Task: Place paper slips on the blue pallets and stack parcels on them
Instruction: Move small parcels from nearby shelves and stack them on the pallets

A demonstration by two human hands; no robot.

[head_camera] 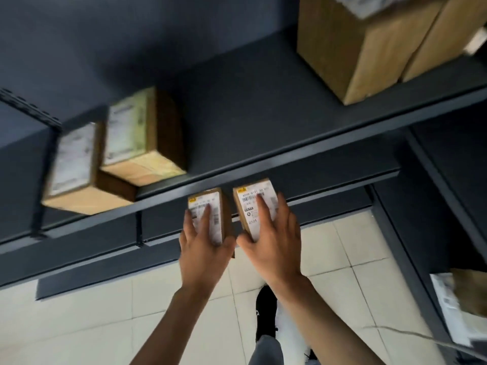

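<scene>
Cartons are sitting at the left of the dark metal shelf — a labelled cardboard box with a second labelled box touching it. Below the shelf's front edge, the left hand is gripping a small labelled parcel, fingers lying across its label. Just beside it, the right hand is gripping a second small parcel — both held above the tiled floor. Large cartons are standing at the shelf's right end.

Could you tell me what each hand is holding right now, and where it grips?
Each holds one small brown cardboard parcel with a white label: left hand and right hand with fingers over the labelled faces of left parcel and right parcel.
</scene>
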